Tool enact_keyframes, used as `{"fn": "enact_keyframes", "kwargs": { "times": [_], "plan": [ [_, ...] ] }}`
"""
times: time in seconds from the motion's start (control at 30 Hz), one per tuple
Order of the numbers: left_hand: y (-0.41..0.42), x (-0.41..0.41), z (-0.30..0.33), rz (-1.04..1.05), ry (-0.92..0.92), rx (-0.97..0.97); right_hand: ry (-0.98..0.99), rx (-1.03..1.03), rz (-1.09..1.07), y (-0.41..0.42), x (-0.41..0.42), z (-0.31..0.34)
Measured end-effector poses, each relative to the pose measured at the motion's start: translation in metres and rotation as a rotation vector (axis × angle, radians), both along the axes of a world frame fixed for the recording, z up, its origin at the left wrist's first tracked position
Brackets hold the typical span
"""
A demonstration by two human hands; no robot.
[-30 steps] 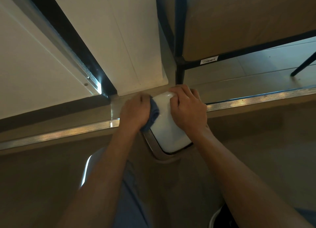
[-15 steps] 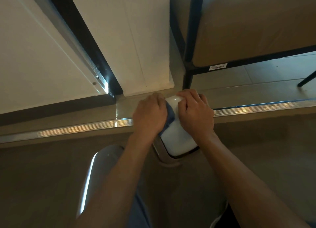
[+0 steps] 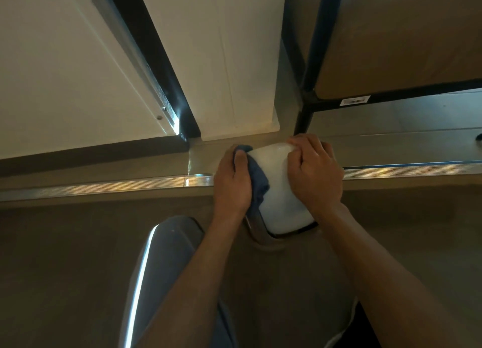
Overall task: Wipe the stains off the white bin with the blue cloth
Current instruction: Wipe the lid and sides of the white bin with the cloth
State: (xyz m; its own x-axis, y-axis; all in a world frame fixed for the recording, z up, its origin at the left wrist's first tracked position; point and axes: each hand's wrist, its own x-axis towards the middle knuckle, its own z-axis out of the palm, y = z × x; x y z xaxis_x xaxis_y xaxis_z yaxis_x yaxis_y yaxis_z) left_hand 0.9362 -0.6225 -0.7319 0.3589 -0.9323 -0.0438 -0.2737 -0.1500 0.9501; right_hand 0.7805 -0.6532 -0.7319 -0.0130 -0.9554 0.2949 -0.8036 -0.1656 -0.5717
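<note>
Left hand (image 3: 233,184) clutching blue cloth (image 3: 259,184) against white bin (image 3: 280,193), right hand (image 3: 314,176) gripping its far side

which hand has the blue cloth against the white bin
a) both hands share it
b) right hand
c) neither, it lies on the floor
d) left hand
d: the left hand presses the blue cloth to the side of the white bin, while the right hand grips the bin bare.
</note>
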Motion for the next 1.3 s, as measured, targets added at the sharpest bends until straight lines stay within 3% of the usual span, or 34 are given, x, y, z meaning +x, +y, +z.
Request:
{"fn": "enact_keyframes", "kwargs": {
  "times": [0.23, 0.43, 0.57, 0.67, 0.83, 1.0, 1.13, 1.3],
  "plan": [
    [0.092, -0.045, -0.029, 0.055, -0.053, -0.031, 0.024, -0.013, 0.000, -0.001, 0.000, -0.002],
    [0.015, -0.009, -0.006, 0.078, 0.027, -0.022, 0.010, 0.007, -0.001, -0.001, 0.000, 0.000],
    [-0.009, -0.006, 0.006, 0.075, -0.013, 0.049, 0.004, 0.009, -0.021, -0.001, 0.001, 0.000],
    [0.029, -0.022, -0.011, 0.104, -0.014, -0.040, 0.006, -0.004, -0.021, -0.001, 0.001, 0.000],
    [0.104, -0.058, -0.031, 0.055, -0.138, 0.029, 0.010, -0.007, -0.011, 0.000, 0.001, 0.000],
    [0.044, -0.024, -0.015, 0.073, -0.189, -0.038, 0.010, 0.010, -0.002, -0.001, 0.000, 0.001],
    [-0.022, -0.001, 0.011, 0.011, -0.184, 0.163, -0.002, 0.025, -0.015, 0.000, 0.001, 0.000],
    [0.041, -0.028, -0.010, 0.077, -0.209, -0.044, -0.009, 0.008, -0.016, 0.000, 0.002, 0.000]
  ]
}}
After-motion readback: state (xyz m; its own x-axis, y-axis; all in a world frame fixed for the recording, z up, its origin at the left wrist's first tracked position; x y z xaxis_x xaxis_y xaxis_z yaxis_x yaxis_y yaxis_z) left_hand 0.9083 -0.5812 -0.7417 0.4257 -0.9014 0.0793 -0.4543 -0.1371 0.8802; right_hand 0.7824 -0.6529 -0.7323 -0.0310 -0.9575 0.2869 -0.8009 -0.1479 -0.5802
